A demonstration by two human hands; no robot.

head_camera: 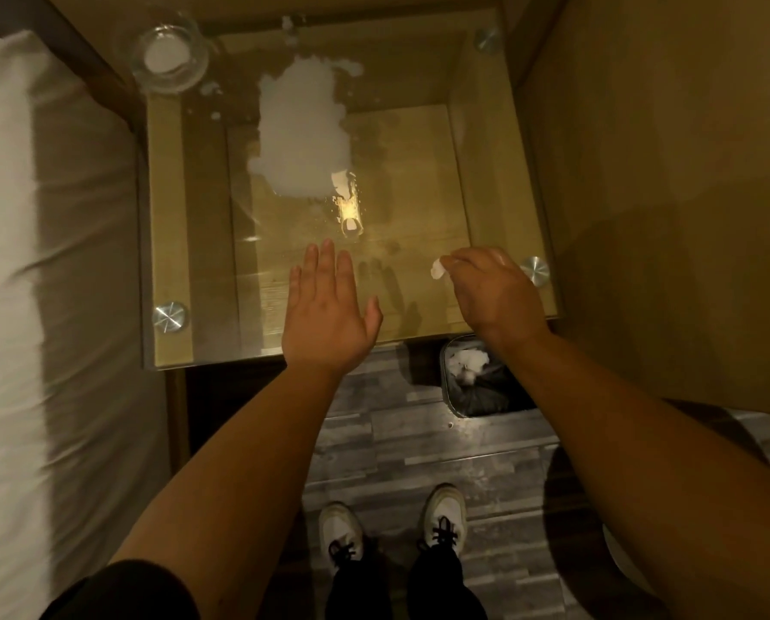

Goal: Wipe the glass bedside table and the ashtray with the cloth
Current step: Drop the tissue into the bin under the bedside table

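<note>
- Left hand (329,315) is spread flat above the near tabletop (419,181); right hand (490,293) pinches a small white wad (438,267).
- White spill (302,127) lies straight ahead of the left hand, long axis running away; glass ashtray (170,53) sits far-left.

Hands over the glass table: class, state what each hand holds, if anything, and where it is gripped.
The left hand is open and flat, holding nothing. The right hand pinches a small white wad at its fingertips; whether it is cloth or tissue cannot be told.
</note>
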